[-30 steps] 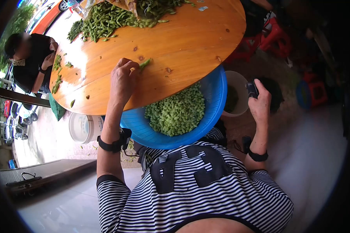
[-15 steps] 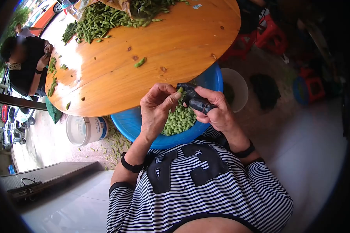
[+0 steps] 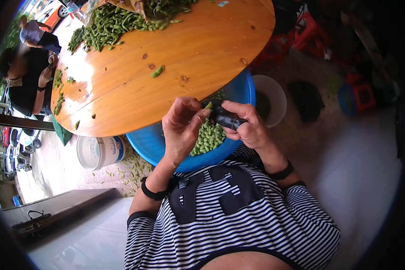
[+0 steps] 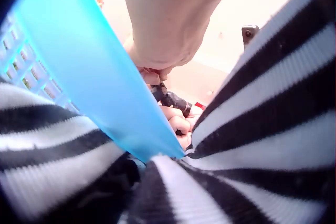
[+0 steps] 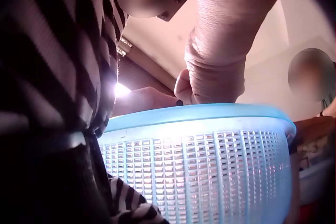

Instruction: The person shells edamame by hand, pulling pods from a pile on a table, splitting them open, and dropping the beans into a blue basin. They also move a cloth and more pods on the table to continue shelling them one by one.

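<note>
Head view: I see both hands raised together over the blue basket (image 3: pixel 150 141), which sits on the lap with its far rim tucked under the edge of the round wooden table (image 3: pixel 202 49).

Left hand (image 3: pixel 181 128): fingers curled, thumb and fingertips pinching a green soybean pod (image 3: pixel 208 105) by its end. The pod tip shows at about 1 o'clock from the hand's middle, touching the tool in the other hand.

Right hand (image 3: pixel 247 126): closed round a dark-handled tool (image 3: pixel 222 116), which points toward 10 o'clock, its front end meeting the pod. Whether the tool's blades are apart or together I cannot tell.

Basket contents: a heap of pale green trimmed pods (image 3: pixel 209 137) directly beneath the hands.

Left wrist view: basket rim (image 4: pixel 100 82) fills the left; the tool (image 4: pixel 170 99) is visible beyond the hand, fingers wrapped on it. Pod not resolvable here.

Right wrist view: basket mesh wall (image 5: pixel 210 166) below, the wrist above it; the fingers themselves are hidden.

Surroundings: a loose pod (image 3: pixel 157 71) lies alone on the table at 12 o'clock from the hands, well apart. A large pile of untrimmed pods (image 3: pixel 117 20) sits at the table's far edge. White bucket (image 3: pixel 99 150) on the ground at 9 o'clock from the basket; a pale tub (image 3: pixel 272 99) at 3 o'clock. Another person (image 3: pixel 24 78) sits at the table's far left.
</note>
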Demonstrator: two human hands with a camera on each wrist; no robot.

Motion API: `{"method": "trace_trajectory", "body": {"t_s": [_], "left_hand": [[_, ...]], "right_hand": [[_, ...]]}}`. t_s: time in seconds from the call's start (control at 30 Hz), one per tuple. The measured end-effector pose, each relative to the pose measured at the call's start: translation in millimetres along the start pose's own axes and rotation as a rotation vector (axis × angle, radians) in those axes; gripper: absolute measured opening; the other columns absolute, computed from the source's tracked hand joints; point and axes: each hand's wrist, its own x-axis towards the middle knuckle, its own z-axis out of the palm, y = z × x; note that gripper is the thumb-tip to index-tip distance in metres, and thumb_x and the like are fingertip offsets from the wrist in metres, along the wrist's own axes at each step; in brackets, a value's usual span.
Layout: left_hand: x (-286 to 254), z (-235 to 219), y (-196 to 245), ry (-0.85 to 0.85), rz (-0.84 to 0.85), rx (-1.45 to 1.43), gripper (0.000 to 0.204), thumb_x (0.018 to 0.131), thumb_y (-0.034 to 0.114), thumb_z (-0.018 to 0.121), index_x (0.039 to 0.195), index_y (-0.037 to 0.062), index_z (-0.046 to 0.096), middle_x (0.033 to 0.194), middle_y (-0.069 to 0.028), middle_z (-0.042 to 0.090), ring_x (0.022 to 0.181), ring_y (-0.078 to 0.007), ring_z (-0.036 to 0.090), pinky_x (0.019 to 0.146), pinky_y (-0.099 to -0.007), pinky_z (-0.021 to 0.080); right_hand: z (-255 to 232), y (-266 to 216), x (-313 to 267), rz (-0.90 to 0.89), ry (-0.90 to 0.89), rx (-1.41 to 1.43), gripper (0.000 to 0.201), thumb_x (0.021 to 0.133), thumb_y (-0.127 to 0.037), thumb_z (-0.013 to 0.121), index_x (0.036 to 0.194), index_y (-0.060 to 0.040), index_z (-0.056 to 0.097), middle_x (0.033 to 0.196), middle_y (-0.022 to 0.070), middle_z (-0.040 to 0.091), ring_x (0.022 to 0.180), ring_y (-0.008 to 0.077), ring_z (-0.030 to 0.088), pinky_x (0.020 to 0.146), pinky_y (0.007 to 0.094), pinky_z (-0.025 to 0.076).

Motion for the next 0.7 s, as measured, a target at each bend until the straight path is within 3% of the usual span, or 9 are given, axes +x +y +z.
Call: {"method": "trace_trajectory", "body": {"t_s": [0.07, 0.13, 0.2, 0.3, 0.5, 0.63, 0.67, 0.7], "left_hand": [[-0.1, -0.1, -3.4, 0.02, 0.076, 0.076, 0.014, 0.082, -0.008, 0.067, 0.083, 0.0013, 0.057, 0.076, 0.0009, 0.057, 0.069, -0.0053, 0.054, 0.063, -0.0206, 0.046], [2.5, -5.2, -12.6, 0.007, 0.301, 0.365, 0.015, 0.079, -0.009, 0.068, 0.082, 0.0007, 0.057, 0.074, -0.0024, 0.058, 0.064, -0.0078, 0.056, 0.059, -0.0222, 0.047], [3.1, -6.6, -15.4, 0.005, 0.324, 0.376, 0.015, 0.078, -0.01, 0.068, 0.082, 0.0003, 0.057, 0.073, -0.0038, 0.058, 0.063, -0.0089, 0.057, 0.057, -0.0229, 0.047], [2.9, -5.7, -15.0, -0.007, 0.349, 0.39, 0.015, 0.077, -0.01, 0.068, 0.082, 0.0003, 0.057, 0.073, -0.0054, 0.059, 0.061, -0.0109, 0.059, 0.056, -0.0239, 0.047], [1.1, -1.4, -10.7, 0.013, 0.391, 0.549, 0.015, 0.076, -0.008, 0.069, 0.082, 0.0018, 0.058, 0.072, -0.0068, 0.059, 0.061, -0.0138, 0.06, 0.056, -0.0251, 0.047], [2.8, -3.6, -8.5, -0.03, 0.456, 0.625, 0.013, 0.078, -0.007, 0.068, 0.079, 0.002, 0.058, 0.07, -0.005, 0.059, 0.06, -0.0134, 0.059, 0.055, -0.0246, 0.047], [1.9, -3.1, -9.5, -0.03, 0.455, 0.625, 0.013, 0.078, -0.007, 0.068, 0.079, 0.002, 0.058, 0.07, -0.005, 0.059, 0.06, -0.0134, 0.059, 0.055, -0.0246, 0.047], [0.1, -2.3, -11.1, -0.046, 0.332, 0.437, 0.014, 0.079, -0.006, 0.068, 0.079, 0.0027, 0.057, 0.07, -0.0041, 0.059, 0.059, -0.0133, 0.058, 0.054, -0.0241, 0.047]], "right_hand": [[-3.4, -0.6, -1.1, 0.011, -0.022, 0.014, 0.038, 0.076, 0.002, 0.036, 0.107, 0.0068, 0.058, 0.061, -0.0016, 0.041, 0.049, 0.0037, 0.033, 0.043, 0.0195, 0.028], [-7.3, -1.6, -1.6, 0.022, -0.044, 0.027, 0.036, 0.077, 0.002, 0.036, 0.106, 0.0071, 0.058, 0.06, -0.0014, 0.042, 0.048, 0.0037, 0.033, 0.043, 0.0193, 0.029], [-10.0, -2.2, -1.9, 0.045, -0.115, -0.021, 0.038, 0.079, -0.003, 0.039, 0.111, 0.0043, 0.058, 0.064, -0.0024, 0.041, 0.051, 0.0039, 0.034, 0.043, 0.0171, 0.027], [-8.6, 1.0, -1.5, 0.031, -0.039, -0.083, 0.032, 0.083, 0.0, 0.037, 0.106, 0.0067, 0.058, 0.06, -0.0011, 0.042, 0.048, 0.0043, 0.034, 0.043, 0.0191, 0.031], [-7.4, -1.3, -4.0, 0.056, -0.057, 0.079, 0.036, 0.078, 0.002, 0.037, 0.108, 0.0063, 0.056, 0.062, -0.0014, 0.043, 0.049, 0.004, 0.034, 0.043, 0.0188, 0.03], [-10.1, -1.7, -3.7, 0.064, -0.091, 0.012, 0.037, 0.077, 0.001, 0.038, 0.109, 0.0062, 0.057, 0.062, -0.0014, 0.043, 0.049, 0.0037, 0.034, 0.043, 0.0187, 0.03], [-9.9, -0.5, -4.4, 0.049, -0.083, 0.029, 0.036, 0.078, 0.0, 0.038, 0.108, 0.0061, 0.057, 0.062, -0.0016, 0.043, 0.049, 0.0033, 0.033, 0.043, 0.0185, 0.029], [-9.9, 0.9, -5.0, 0.033, -0.075, 0.046, 0.036, 0.078, 0.0, 0.038, 0.108, 0.006, 0.057, 0.062, -0.0018, 0.042, 0.049, 0.003, 0.033, 0.043, 0.0183, 0.029]]}}
